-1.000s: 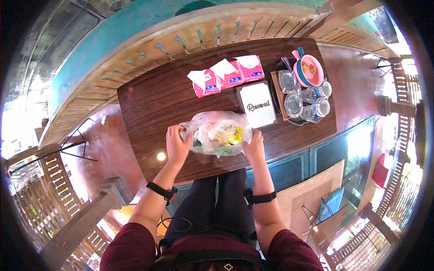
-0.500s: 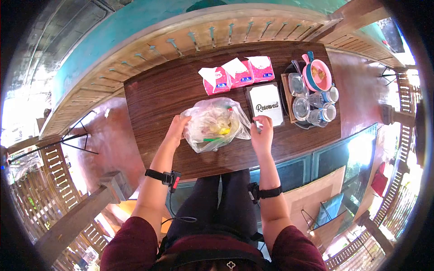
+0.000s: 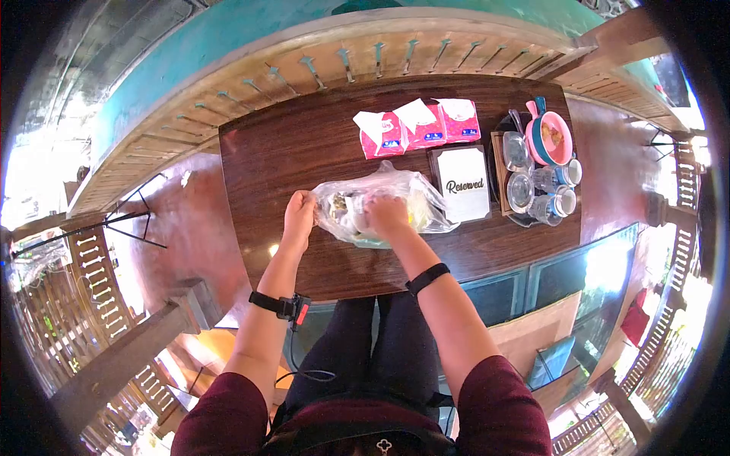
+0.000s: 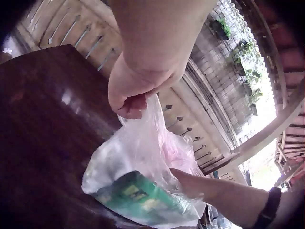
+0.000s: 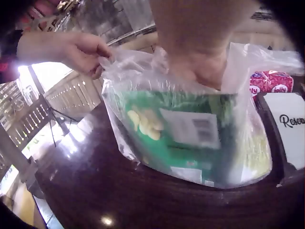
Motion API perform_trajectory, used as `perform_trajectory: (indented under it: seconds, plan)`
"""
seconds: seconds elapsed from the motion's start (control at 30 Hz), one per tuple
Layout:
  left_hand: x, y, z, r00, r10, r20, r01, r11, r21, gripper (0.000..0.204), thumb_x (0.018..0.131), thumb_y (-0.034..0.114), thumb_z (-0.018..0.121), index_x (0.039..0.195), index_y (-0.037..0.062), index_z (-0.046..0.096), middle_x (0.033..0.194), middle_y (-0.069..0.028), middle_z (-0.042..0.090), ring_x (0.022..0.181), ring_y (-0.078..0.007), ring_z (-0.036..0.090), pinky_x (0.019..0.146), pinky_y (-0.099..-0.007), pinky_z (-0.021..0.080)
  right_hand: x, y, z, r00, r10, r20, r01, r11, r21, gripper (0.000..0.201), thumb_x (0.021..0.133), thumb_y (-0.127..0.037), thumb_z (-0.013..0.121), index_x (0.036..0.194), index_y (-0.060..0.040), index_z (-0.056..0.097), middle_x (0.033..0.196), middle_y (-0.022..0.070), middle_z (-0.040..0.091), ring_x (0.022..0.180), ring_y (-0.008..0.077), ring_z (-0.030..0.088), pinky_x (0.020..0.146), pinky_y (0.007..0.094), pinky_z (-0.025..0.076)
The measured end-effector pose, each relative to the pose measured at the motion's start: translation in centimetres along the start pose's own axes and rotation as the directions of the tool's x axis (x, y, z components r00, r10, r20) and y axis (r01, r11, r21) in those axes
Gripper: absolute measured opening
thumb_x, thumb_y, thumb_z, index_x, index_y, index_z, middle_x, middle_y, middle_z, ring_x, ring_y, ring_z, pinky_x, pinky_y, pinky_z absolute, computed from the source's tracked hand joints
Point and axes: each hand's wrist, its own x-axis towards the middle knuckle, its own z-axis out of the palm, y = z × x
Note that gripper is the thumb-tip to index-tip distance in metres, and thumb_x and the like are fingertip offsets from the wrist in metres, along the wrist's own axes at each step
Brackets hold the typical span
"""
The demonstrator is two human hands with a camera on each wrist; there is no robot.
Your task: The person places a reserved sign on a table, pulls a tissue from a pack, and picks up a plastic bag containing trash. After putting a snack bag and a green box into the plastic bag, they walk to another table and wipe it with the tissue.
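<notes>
A thin see-through plastic bag (image 3: pixel 350 186) stands on the dark wooden table (image 3: pixel 266 144) in front of me. My left hand (image 3: pixel 301 214) pinches its rim at the left side and holds it up, as the left wrist view shows closely. Through the opening reaches my right hand (image 3: pixel 386 213), whose fingers are hidden among the contents, so I cannot tell what they hold. Inside, a green packet (image 5: pixel 186 136) with yellowish pictures and a white label shows through the plastic in the right wrist view.
Pink tissue packs (image 3: pixel 423 129) stand in a row behind the bag. Right of it lies a "Reserved" sign (image 3: pixel 464 185). Farther right, a tray holds glass jars (image 3: pixel 547 205), and a pink bowl (image 3: pixel 557 139) is beside them. A slatted wooden railing (image 3: pixel 327 64) runs along the back.
My right hand has left the bag's right edge and moved left, down into its opening. The left hand keeps its hold at the left rim.
</notes>
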Motion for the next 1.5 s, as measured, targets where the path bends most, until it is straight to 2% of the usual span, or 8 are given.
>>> perform_trajectory:
  seconds: [0.33,0.5,0.63,0.8,1.03,1.2,1.3,1.5]
  plan:
    - [-1.0,-0.3,0.8,0.986,0.160,-0.053,-0.143,0.962,0.234,0.045,0.068,0.025,0.071,0.095,0.0011,0.046,0.081,-0.0034,0.046,0.074,-0.0122,0.045,0.066,-0.0251,0.041,-5.2,2.9,-8.6,0.980,-0.094,-0.177,0.146,0.939,0.312,0.032,0.071,-0.005,0.055,0.102,-0.0098,0.058,0.102,0.0132,0.055,0.093,0.0304,0.054,0.080,0.0411,0.043]
    - [-1.8,-1.6,1.6,0.911,0.409,-0.049,-0.325,0.788,0.524,0.048,0.068,0.019,0.070,0.102,0.0011,0.041,0.083,-0.0051,0.047,0.075,-0.0152,0.046,0.065,-0.0266,0.041,-7.5,6.5,-7.3,0.772,0.411,-0.485,-0.252,0.898,0.360,0.044,0.070,-0.006,0.059,0.112,-0.0054,0.045,0.099,0.0164,0.054,0.087,0.0280,0.055,0.076,0.0359,0.044]
    - [-1.5,-0.5,1.9,0.998,-0.063,0.020,0.062,0.997,0.049,0.036,0.072,0.012,0.063,0.099,0.0019,0.041,0.087,-0.0071,0.050,0.075,-0.0175,0.051,0.064,-0.0279,0.044,-4.9,9.6,-1.5,0.929,0.363,-0.068,-0.091,0.405,0.910,0.044,0.071,0.001,0.054,0.113,-0.0010,0.040,0.100,0.0118,0.054,0.086,0.0189,0.055,0.071,0.0288,0.045]
    - [2.3,-1.0,-3.5,0.918,-0.326,0.226,0.384,0.591,-0.709,0.014,0.079,0.004,0.042,0.090,0.0010,0.051,0.076,-0.0074,0.055,0.062,-0.0166,0.056,0.056,-0.0296,0.049,-3.2,5.7,-4.6,0.956,0.291,0.023,0.074,-0.317,0.946,0.045,0.066,0.015,0.037,0.106,-0.0039,0.045,0.092,0.0090,0.053,0.081,0.0174,0.054,0.066,0.0274,0.048]
    - [6.3,-1.6,-9.2,0.904,-0.319,0.285,0.426,0.621,-0.657,0.020,0.079,0.010,0.037,0.090,0.0016,0.052,0.075,-0.0063,0.054,0.067,-0.0172,0.056,0.061,-0.0307,0.049,0.6,4.7,-1.8,0.895,0.276,0.349,0.013,-0.800,0.599,0.028,0.078,0.006,0.039,0.099,-0.0082,0.049,0.079,0.0052,0.056,0.065,0.0143,0.058,0.052,0.0236,0.050]
    - [5.8,-2.8,-6.8,0.917,0.208,-0.341,-0.102,0.947,0.305,0.035,0.074,0.019,0.058,0.104,0.0038,0.050,0.104,-0.0123,0.051,0.099,-0.0226,0.048,0.083,-0.0375,0.040,0.8,4.3,0.6,0.870,0.483,0.101,0.054,-0.297,0.953,0.027,0.075,-0.012,0.057,0.101,-0.0041,0.051,0.094,0.0079,0.053,0.083,0.0178,0.053,0.073,0.0311,0.044]
    - [2.5,1.3,-6.1,0.765,0.639,0.082,-0.469,0.465,0.751,0.051,0.067,0.024,0.067,0.112,0.0093,0.048,0.118,-0.0115,0.043,0.113,-0.0272,0.038,0.092,-0.0409,0.031,-0.5,2.6,-3.0,0.820,0.412,-0.398,0.111,0.567,0.816,0.031,0.074,-0.018,0.061,0.099,-0.0026,0.052,0.095,0.0107,0.053,0.085,0.0219,0.052,0.075,0.0317,0.043]
    - [4.0,4.0,-4.6,0.757,0.567,0.325,-0.578,0.348,0.738,0.030,0.075,0.016,0.059,0.104,0.0081,0.054,0.102,-0.0080,0.056,0.098,-0.0260,0.051,0.083,-0.0365,0.039,2.3,2.7,-3.3,0.870,0.233,-0.436,0.111,0.768,0.631,0.027,0.076,-0.021,0.060,0.093,-0.0005,0.056,0.084,0.0109,0.055,0.080,0.0233,0.053,0.070,0.0338,0.044]
